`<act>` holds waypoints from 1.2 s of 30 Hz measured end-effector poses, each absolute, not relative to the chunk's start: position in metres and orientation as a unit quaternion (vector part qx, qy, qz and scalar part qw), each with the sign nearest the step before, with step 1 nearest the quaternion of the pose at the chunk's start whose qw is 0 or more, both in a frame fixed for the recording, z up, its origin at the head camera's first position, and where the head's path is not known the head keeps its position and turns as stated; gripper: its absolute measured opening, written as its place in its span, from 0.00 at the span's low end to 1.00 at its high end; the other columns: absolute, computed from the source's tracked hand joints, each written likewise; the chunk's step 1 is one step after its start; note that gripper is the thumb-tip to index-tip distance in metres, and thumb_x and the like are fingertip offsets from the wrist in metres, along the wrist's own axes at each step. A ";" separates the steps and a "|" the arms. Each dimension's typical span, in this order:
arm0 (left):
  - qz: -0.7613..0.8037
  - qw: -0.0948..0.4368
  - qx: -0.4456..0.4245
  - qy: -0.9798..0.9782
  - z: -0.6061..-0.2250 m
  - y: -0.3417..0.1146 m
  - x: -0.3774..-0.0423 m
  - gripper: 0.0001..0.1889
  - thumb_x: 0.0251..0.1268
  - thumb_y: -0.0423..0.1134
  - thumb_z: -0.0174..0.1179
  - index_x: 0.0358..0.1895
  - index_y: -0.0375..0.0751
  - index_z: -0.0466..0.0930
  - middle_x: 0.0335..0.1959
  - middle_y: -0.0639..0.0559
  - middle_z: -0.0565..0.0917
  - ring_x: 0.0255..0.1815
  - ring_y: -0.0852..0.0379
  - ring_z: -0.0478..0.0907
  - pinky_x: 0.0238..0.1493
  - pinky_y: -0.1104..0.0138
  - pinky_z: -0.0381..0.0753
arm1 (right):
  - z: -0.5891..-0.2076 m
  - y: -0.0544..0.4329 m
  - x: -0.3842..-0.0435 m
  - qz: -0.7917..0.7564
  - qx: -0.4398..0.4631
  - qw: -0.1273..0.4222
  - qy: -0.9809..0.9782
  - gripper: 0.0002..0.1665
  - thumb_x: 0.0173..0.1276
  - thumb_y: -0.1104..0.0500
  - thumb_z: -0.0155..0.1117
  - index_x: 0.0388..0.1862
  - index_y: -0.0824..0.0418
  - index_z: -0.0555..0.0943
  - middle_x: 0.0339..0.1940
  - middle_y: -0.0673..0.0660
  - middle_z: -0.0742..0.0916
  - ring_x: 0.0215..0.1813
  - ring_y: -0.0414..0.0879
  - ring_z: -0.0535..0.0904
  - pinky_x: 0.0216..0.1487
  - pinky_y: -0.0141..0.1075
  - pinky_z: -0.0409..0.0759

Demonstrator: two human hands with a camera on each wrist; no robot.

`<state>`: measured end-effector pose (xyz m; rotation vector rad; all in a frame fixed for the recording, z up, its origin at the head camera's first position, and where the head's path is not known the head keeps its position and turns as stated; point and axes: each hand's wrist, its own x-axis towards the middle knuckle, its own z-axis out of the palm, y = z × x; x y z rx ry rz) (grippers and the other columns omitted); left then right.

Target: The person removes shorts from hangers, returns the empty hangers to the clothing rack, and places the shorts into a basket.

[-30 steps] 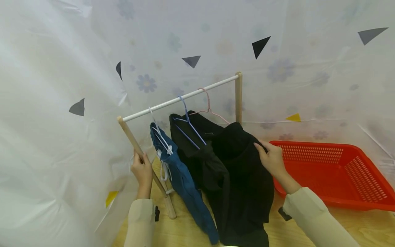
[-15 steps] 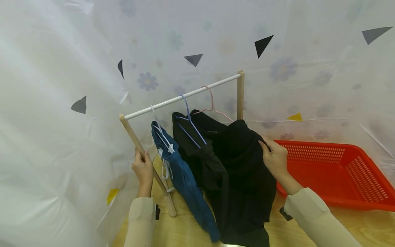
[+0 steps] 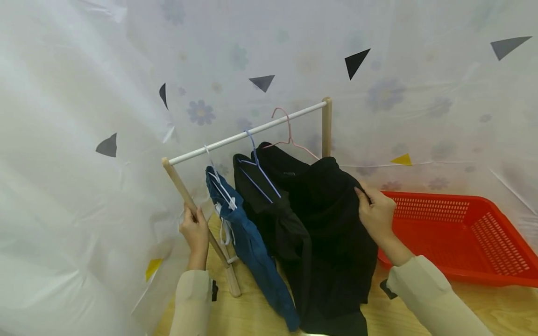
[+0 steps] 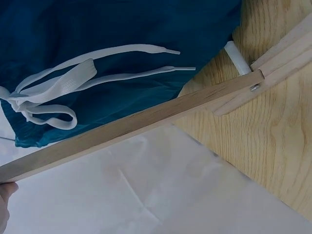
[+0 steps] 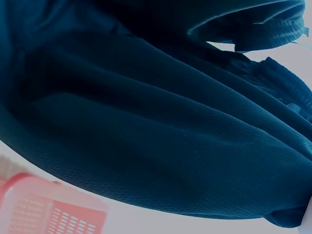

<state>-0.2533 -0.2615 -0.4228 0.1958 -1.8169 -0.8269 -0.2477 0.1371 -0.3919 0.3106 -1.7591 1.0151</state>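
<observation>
My left hand (image 3: 195, 235) grips the wooden leg (image 4: 131, 119) of a small clothes rack. With thumb and fingers, my right hand (image 3: 376, 212) pinches the right edge of a black garment (image 3: 336, 228) on a pink hanger (image 3: 290, 135). That hanger's hook stands above the white rod (image 3: 229, 141), its open end clear of it. Further left, a blue hanger (image 3: 257, 161) carries another dark garment (image 3: 256, 200), partly overlapped by the first. Blue pants (image 3: 260, 256) with a white drawstring (image 4: 78, 80) hang from a white hanger (image 3: 220, 184). Dark cloth fills most of the right wrist view.
A red perforated basket (image 3: 441, 233) stands on the wood-grain table (image 3: 496, 305) to the right, just beyond my right forearm. The rack's right post (image 3: 327, 128) rises behind the black garment. A pale patterned sheet (image 3: 420, 102) covers the back and left side.
My right hand has shifted slightly right. The pink hanger's hook, resting over the rod before, has lifted above it along with the black garment's top. My left hand keeps its grip on the leg.
</observation>
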 end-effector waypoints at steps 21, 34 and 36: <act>-0.346 0.532 0.081 -0.769 -0.424 -0.262 -0.252 0.07 0.57 0.26 0.58 0.38 0.25 0.75 0.17 0.35 0.75 0.17 0.47 0.68 0.21 0.58 0.66 | -0.379 0.178 -0.213 0.458 0.127 0.532 -0.701 0.10 0.53 0.78 0.62 0.35 0.75 0.83 0.39 0.38 0.85 0.40 0.17 0.76 0.45 0.13 0.71; -0.356 0.530 0.075 -0.766 -0.423 -0.262 -0.253 0.06 0.57 0.26 0.58 0.31 0.25 0.72 0.18 0.33 0.75 0.19 0.44 0.70 0.23 0.55 0.69 | -0.399 0.224 -0.182 0.498 0.141 0.503 -0.692 0.10 0.55 0.78 0.61 0.37 0.82 0.80 0.41 0.33 0.84 0.41 0.22 0.80 0.43 0.14 0.73; -0.367 0.524 0.080 -0.764 -0.420 -0.261 -0.253 0.09 0.57 0.26 0.58 0.39 0.23 0.75 0.30 0.30 0.81 0.30 0.39 0.78 0.32 0.52 0.77 | -0.404 0.232 -0.179 0.509 0.143 0.494 -0.690 0.10 0.54 0.79 0.60 0.37 0.83 0.80 0.41 0.34 0.85 0.40 0.23 0.80 0.42 0.14 0.74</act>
